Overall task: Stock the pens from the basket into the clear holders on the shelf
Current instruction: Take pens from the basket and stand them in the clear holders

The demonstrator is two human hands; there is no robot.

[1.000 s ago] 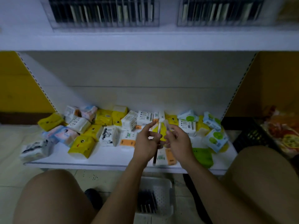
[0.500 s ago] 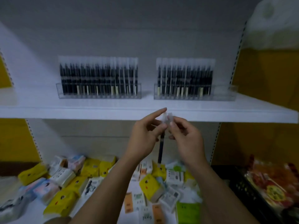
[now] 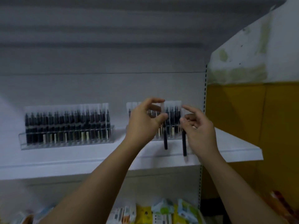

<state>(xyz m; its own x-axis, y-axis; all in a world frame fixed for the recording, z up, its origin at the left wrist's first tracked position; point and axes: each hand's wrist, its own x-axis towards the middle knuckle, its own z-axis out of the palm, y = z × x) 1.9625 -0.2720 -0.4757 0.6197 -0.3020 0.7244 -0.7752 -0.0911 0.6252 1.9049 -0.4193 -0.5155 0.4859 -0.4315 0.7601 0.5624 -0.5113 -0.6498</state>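
Head: left hand (image 3: pixel 144 120) pinches left pen (image 3: pixel 165 140), right hand (image 3: pixel 199 129) right pen (image 3: pixel 184 147).

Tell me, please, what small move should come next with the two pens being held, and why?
Probably lower the right-hand pen into the right holder: the right hand pinches it upright just before that holder, the left hand holds the left-hand pen likewise, and the left holder looks full.

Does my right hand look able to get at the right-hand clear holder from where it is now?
Probably yes. The right hand, pinching a pen, is just in front of the right-hand clear holder, at its right end, nothing between; the left hand holds a second pen further left.
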